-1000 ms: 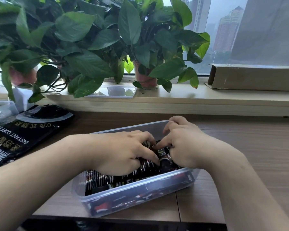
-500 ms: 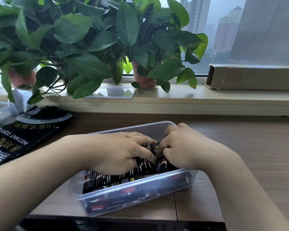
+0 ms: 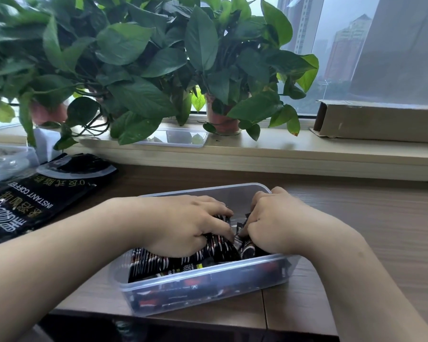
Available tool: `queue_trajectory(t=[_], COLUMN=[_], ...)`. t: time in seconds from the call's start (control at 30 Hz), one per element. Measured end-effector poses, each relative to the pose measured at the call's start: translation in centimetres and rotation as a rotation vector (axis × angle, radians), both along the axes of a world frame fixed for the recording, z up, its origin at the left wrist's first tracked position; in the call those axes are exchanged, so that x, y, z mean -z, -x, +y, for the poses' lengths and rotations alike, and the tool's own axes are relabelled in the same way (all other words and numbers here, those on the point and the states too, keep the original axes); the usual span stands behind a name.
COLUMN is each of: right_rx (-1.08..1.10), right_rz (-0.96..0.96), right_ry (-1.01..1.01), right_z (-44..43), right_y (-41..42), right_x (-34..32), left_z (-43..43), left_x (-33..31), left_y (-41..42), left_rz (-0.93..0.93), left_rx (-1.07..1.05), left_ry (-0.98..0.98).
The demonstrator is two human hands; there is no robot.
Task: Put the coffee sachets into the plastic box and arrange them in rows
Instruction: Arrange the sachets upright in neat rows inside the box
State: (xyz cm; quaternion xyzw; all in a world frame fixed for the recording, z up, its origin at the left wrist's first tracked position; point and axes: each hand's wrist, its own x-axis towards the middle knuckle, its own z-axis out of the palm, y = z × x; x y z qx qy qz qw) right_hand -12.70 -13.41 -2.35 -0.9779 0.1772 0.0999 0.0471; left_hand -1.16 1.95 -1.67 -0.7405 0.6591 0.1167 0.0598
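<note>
A clear plastic box [image 3: 208, 287] sits on the wooden table in front of me, holding several black coffee sachets [image 3: 163, 264] with red and white print. Both hands are inside the box. My left hand [image 3: 183, 225] lies palm down on the sachets, fingers curled over a bunch of them. My right hand [image 3: 277, 223] is at the box's right side, fingers pinched on sachets standing between the two hands. The sachets under the hands are hidden.
A black instant coffee bag [image 3: 32, 201] lies at the left, beside another clear container [image 3: 5, 161]. A clear lid [image 3: 178, 137], potted plants [image 3: 223, 119] and a long cardboard box [image 3: 381, 122] stand on the windowsill behind.
Both hands have shifted slightly toward the box's far right corner, pressing the sachets together. The box stays in place.
</note>
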Motion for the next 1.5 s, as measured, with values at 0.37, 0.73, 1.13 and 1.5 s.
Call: queue_trajectory(t=[0.37, 0.73, 1.13, 1.5], right_rx=[-0.007, -0.398, -0.689, -0.741], right_rz=[-0.229, -0.24, 0.004, 0.26], right_ry=[-0.104, -0.049, -0.039, 0.086], right_z=[-0.1, -1.0, -3.3, -2.9], right_y=[0.8, -0.3, -2.1, -2.9], right_x=[-0.2, -4.7, -2.3, -2.2], left_z=[0.2, 0.0, -0.1, 0.3], left_x=[0.1, 0.2, 0.3, 0.5], left_y=[-0.1, -0.2, -0.8, -0.9], left_rz=[0.021, 0.036, -0.024, -0.063], left_rx=[-0.006, 0.024, 0.031, 0.08], left_ry=[-0.002, 0.025, 0.018, 0.038])
